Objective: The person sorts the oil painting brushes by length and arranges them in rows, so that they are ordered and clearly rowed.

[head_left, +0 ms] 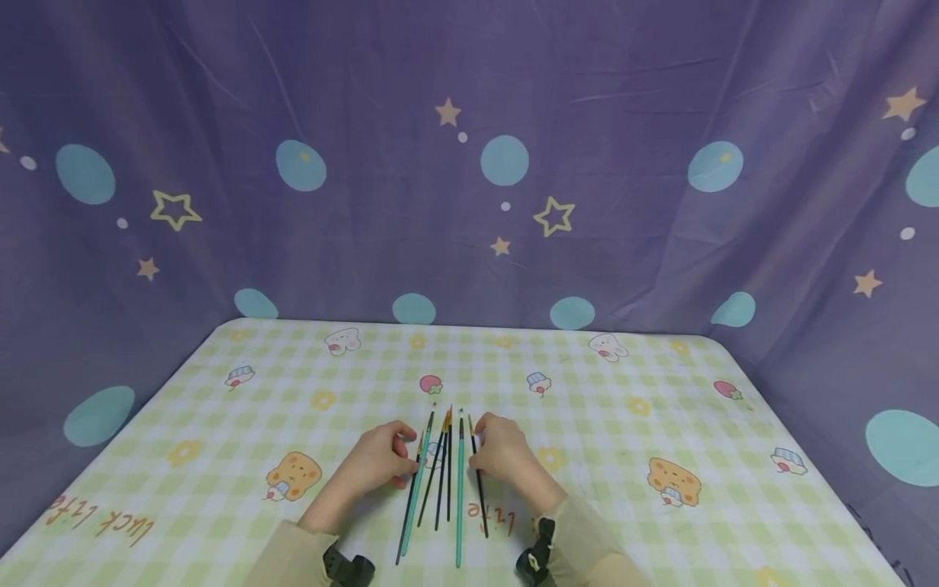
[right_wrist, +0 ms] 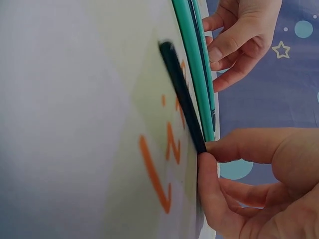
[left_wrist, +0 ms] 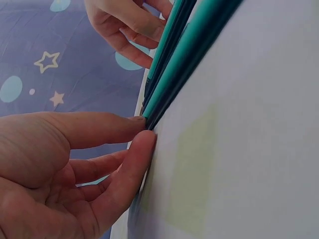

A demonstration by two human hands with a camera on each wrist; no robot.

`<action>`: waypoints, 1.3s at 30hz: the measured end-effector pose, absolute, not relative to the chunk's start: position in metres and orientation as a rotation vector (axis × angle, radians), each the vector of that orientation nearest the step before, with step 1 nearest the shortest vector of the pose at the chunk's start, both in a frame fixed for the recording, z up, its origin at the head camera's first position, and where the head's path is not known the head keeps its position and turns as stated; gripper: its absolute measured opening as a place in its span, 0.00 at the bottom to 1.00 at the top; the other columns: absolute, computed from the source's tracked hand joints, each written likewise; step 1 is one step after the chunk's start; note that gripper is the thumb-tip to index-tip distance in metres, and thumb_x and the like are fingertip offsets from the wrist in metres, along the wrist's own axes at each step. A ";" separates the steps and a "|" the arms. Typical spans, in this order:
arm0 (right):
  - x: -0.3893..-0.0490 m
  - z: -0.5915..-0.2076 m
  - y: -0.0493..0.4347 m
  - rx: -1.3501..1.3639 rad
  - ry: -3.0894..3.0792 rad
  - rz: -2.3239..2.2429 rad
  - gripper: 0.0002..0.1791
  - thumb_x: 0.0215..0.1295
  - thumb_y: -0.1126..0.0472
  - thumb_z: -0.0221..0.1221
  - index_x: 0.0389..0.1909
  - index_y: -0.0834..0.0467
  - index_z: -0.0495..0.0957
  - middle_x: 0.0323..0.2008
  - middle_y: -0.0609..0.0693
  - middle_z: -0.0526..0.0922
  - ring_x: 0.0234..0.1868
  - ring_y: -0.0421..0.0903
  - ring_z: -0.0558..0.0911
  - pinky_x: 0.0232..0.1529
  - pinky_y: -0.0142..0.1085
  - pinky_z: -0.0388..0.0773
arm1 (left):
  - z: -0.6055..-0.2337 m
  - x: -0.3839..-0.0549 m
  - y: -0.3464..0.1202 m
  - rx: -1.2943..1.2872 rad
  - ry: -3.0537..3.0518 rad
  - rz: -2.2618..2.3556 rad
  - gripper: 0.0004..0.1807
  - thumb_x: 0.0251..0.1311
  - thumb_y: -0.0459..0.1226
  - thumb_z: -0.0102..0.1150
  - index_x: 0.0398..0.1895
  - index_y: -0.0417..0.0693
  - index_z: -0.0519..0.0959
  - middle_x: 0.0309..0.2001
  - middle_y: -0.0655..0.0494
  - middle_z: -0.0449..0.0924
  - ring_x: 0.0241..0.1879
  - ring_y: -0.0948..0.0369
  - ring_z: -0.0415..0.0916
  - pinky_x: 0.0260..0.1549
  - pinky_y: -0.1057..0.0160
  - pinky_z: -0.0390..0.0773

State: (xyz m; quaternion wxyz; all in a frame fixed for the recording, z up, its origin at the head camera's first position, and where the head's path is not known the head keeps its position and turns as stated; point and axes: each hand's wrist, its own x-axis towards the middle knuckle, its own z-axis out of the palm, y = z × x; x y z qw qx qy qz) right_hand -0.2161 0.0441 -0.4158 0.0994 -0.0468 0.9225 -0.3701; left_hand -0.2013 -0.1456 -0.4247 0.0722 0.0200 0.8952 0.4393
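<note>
Several paintbrushes lie in a loose fan on the table, bristles toward the far side. My left hand [head_left: 377, 456] pinches the outermost black paintbrush [head_left: 408, 514] on the left between thumb and finger, close beside a teal paintbrush [head_left: 418, 499]. On the right side, my right hand [head_left: 504, 447] pinches another black paintbrush [right_wrist: 180, 94] with its thumb and finger. Between the hands lie thin black paintbrushes [head_left: 449, 473] with orange-brown bristles and a second teal paintbrush [head_left: 460, 497]. The fingertips partly hide the two outer black brushes.
A green-and-white checked cloth [head_left: 587, 522] with cartoon prints covers the table. Behind it hangs a purple curtain [head_left: 381, 228] with stars and blue dots. Dark straps with small devices sit on the left wrist [head_left: 348, 567] and right wrist [head_left: 535, 558].
</note>
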 end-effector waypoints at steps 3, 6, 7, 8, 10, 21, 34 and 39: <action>-0.216 -0.416 0.044 -0.148 2.725 -1.082 0.21 0.42 0.72 0.65 0.40 0.65 0.71 0.23 0.52 0.74 0.16 0.42 0.76 0.17 0.31 0.76 | -0.426 -0.201 -0.146 0.063 2.693 1.319 0.20 0.43 0.26 0.64 0.43 0.38 0.73 0.24 0.51 0.68 0.14 0.61 0.71 0.14 0.65 0.76; -0.218 -0.416 0.046 -0.160 2.706 -1.096 0.21 0.42 0.71 0.65 0.40 0.65 0.71 0.23 0.52 0.74 0.16 0.43 0.76 0.17 0.31 0.76 | -0.426 -0.200 -0.146 0.067 2.693 1.320 0.20 0.44 0.26 0.64 0.43 0.38 0.73 0.24 0.51 0.68 0.14 0.61 0.71 0.14 0.65 0.76; -0.219 -0.416 0.047 -0.162 2.695 -1.105 0.21 0.42 0.71 0.65 0.41 0.65 0.71 0.24 0.53 0.74 0.16 0.43 0.76 0.18 0.32 0.76 | -0.426 -0.200 -0.147 0.067 2.693 1.321 0.20 0.44 0.26 0.64 0.43 0.38 0.73 0.24 0.51 0.68 0.14 0.61 0.71 0.14 0.65 0.76; -0.220 -0.416 0.048 -0.160 2.684 -1.111 0.22 0.41 0.71 0.65 0.41 0.65 0.71 0.24 0.52 0.74 0.17 0.43 0.76 0.18 0.32 0.76 | -0.426 -0.200 -0.147 0.068 2.694 1.320 0.20 0.44 0.26 0.64 0.43 0.38 0.73 0.24 0.51 0.68 0.14 0.61 0.71 0.14 0.65 0.76; -0.222 -0.416 0.050 -0.164 2.667 -1.127 0.22 0.41 0.71 0.65 0.41 0.64 0.72 0.25 0.52 0.75 0.17 0.43 0.76 0.18 0.32 0.77 | -0.425 -0.200 -0.147 0.073 2.694 1.322 0.19 0.44 0.26 0.64 0.43 0.38 0.73 0.24 0.51 0.68 0.13 0.61 0.71 0.14 0.65 0.75; -0.235 -0.410 0.075 -0.237 2.622 -1.235 0.17 0.45 0.70 0.61 0.40 0.64 0.73 0.24 0.51 0.75 0.16 0.42 0.74 0.18 0.31 0.74 | -0.426 -0.201 -0.149 0.073 2.691 1.336 0.20 0.44 0.26 0.63 0.44 0.38 0.73 0.24 0.51 0.68 0.14 0.61 0.72 0.15 0.64 0.76; -0.267 -0.413 0.113 -0.077 2.703 -1.333 0.20 0.45 0.70 0.60 0.44 0.65 0.75 0.26 0.50 0.77 0.15 0.41 0.76 0.19 0.28 0.73 | -0.424 -0.200 -0.150 0.118 2.647 1.381 0.19 0.44 0.23 0.57 0.44 0.37 0.74 0.23 0.51 0.67 0.14 0.60 0.72 0.15 0.65 0.78; -0.277 -0.412 0.125 -0.015 2.720 -1.371 0.20 0.44 0.70 0.60 0.43 0.65 0.75 0.27 0.50 0.77 0.16 0.41 0.77 0.19 0.29 0.75 | -0.426 -0.202 -0.149 0.095 2.648 1.379 0.18 0.45 0.25 0.57 0.44 0.38 0.75 0.24 0.51 0.68 0.14 0.61 0.73 0.15 0.65 0.78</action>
